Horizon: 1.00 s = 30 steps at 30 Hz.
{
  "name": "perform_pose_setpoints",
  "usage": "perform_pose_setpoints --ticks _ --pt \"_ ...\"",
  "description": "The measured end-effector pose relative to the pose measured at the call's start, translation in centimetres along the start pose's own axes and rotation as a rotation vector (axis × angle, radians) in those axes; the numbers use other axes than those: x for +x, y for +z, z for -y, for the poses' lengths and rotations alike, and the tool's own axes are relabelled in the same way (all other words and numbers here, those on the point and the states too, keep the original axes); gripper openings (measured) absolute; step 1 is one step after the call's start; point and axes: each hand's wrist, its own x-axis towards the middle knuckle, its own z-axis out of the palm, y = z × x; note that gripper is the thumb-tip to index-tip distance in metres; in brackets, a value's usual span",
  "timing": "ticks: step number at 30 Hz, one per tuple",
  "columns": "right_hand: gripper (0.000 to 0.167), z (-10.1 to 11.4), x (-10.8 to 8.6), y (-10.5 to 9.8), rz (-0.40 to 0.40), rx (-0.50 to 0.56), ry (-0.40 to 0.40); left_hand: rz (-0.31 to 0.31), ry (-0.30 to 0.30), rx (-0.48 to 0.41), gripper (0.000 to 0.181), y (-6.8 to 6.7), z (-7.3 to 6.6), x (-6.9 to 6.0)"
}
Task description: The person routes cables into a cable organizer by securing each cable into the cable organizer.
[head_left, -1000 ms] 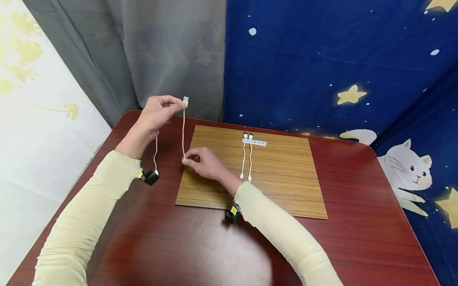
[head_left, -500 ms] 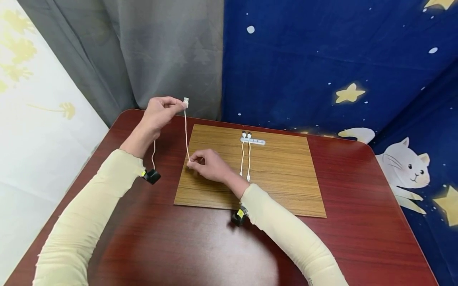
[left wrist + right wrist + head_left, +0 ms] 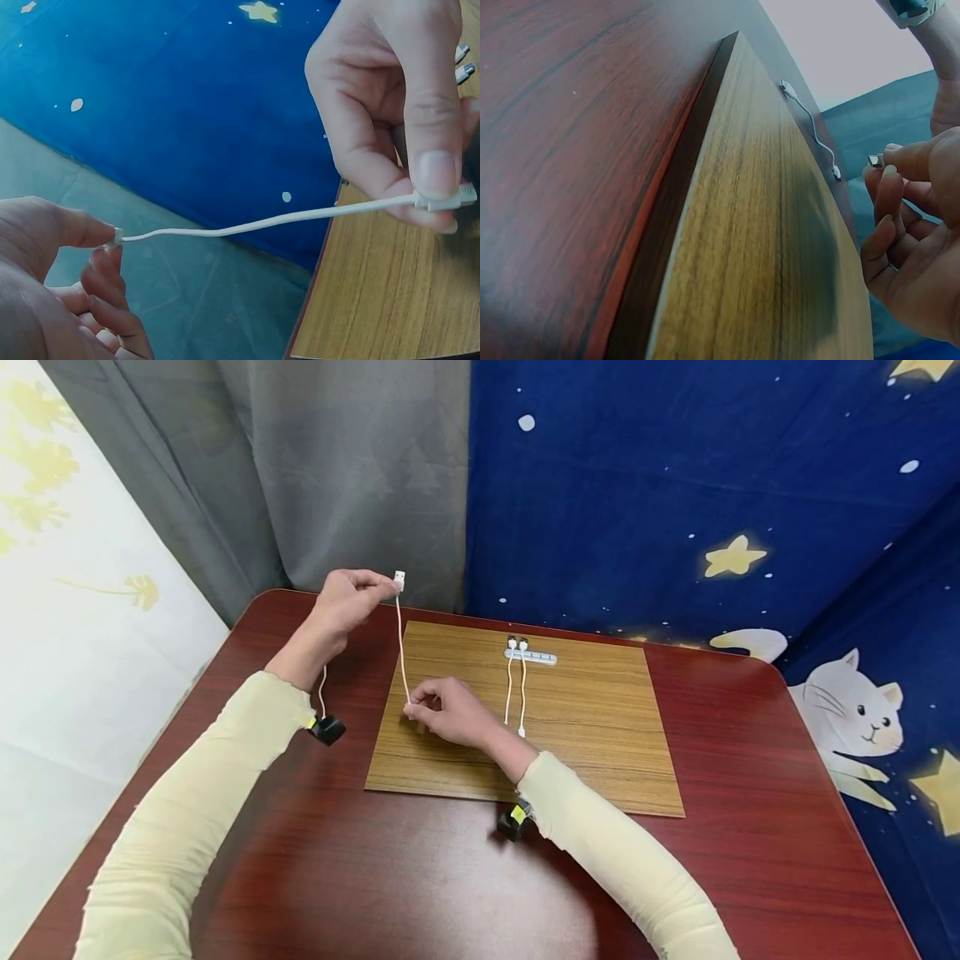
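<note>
A short white USB cable (image 3: 402, 647) is stretched between my two hands above the left part of a wood-grain board (image 3: 600, 727). My left hand (image 3: 348, 600), the higher one, pinches it just below the USB plug (image 3: 399, 578), which points up. Thumb and fingers of my right hand (image 3: 456, 714) pinch the lower end; its small connector (image 3: 448, 198) sticks out past the thumb in the left wrist view. The cable (image 3: 247, 226) hangs slightly wavy there. On the board, two similar cables (image 3: 522, 689) sit side by side in a pale slotted cable holder (image 3: 542, 658).
Another white cable (image 3: 814, 124) lies on the dark red table (image 3: 750, 777) left of the board, partly hidden by my left arm in the head view. Curtains (image 3: 600, 510) hang behind the table's far edge.
Both hands have shifted a little to the right and slightly downward with the cable between them. Their pinches look the same. The cables in the holder have not moved.
</note>
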Motion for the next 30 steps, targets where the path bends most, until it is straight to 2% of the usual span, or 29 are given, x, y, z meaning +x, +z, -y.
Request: perform_pose_setpoints --ticks 6,11,16,25,30 --pt "0.015 0.0 -0.8 -0.4 0.022 -0.028 0.006 0.017 -0.023 -0.03 0.033 0.5 0.5 0.4" --pt "0.014 0.1 -1.5 -0.8 0.027 -0.026 0.049 0.042 -0.028 -0.046 0.034 1.2 0.8 0.8" --pt "0.014 0.0 -2.2 -1.1 0.019 -0.019 0.053 0.049 -0.04 -0.044 0.036 1.9 1.1 1.0" --pt "0.014 -0.3 -3.3 -1.5 0.007 0.001 0.076 0.088 -0.052 -0.057 0.035 3.4 0.9 1.4" --pt "0.014 -0.4 -3.7 -1.8 -0.016 -0.002 0.078 0.108 -0.046 -0.061 0.036 3.8 0.7 1.6"
